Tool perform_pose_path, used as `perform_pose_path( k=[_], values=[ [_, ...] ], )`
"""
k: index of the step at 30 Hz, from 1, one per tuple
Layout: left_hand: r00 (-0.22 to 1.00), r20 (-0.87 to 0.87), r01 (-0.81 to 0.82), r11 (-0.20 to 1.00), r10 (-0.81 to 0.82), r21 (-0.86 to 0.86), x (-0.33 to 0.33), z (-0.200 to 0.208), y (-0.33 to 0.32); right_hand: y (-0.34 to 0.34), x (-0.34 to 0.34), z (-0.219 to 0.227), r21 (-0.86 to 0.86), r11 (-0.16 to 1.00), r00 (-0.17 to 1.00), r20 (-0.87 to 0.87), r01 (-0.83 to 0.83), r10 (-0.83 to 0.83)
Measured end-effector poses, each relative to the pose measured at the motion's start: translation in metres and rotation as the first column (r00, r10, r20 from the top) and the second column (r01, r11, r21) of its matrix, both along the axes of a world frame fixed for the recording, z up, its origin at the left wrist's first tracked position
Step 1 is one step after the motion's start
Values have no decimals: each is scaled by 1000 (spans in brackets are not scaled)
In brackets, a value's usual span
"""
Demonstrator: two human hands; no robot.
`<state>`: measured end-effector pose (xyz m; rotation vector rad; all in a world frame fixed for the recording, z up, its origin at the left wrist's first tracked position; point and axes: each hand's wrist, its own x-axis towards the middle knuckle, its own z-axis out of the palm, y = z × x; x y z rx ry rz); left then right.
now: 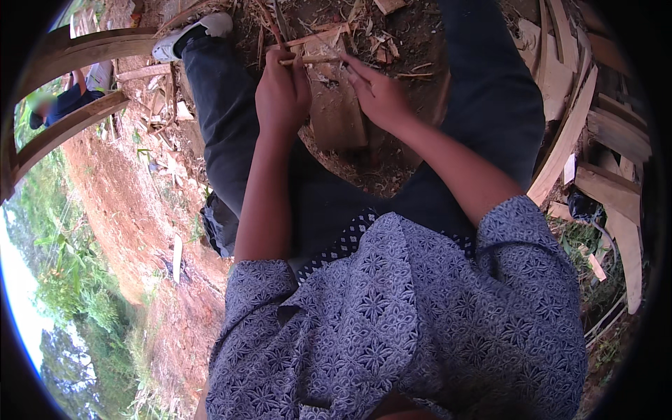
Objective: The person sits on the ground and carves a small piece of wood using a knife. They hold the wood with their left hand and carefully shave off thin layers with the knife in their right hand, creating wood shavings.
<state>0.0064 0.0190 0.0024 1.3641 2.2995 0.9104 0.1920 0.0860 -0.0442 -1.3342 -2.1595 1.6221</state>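
Observation:
A short, thin wooden stick (315, 60) lies crosswise between my hands, near the top of the head view. My left hand (281, 94) is closed around its left end. At the other end, my right hand (381, 98) pinches the stick between thumb and fingers. A narrow reddish-brown rod with a greyish strip (280, 24) reaches up from beside my left fist; whether I grip it too, I cannot tell. Below the stick, between my legs, is a flat-faced wooden block (339, 126). Wood shavings and chips (381, 45) litter the ground around it.
Curved wooden pieces (570, 140) are stacked on my right. More curved timbers (77, 52) stand at the far left, where another person (66, 105) is partly visible. A black plastic bag (219, 222) sits by my left leg. Reddish soil slopes toward green plants.

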Motion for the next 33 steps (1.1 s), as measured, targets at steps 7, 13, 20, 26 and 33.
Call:
perform_pose_path(
  k=[7,13,20,26,33],
  values=[
    [999,-27,-30,999,31,10,3,0,-7,4,11,-34,16,996,996,-44,-83,84],
    [768,623,-309,938,149,156,-16,9,-20,39,19,25,-406,873,935,-104,270,-338],
    [421,903,-488,861,89,143,28,79,-58,29,45,101,-442,857,903,-197,265,-381],
    [380,925,-460,871,18,173,71,118,-103,-24,88,147,-596,790,820,-376,143,-432],
    [51,980,-623,760,-194,184,127,125,-125,-72,123,181,-694,717,697,-482,68,-532]
  ],
)
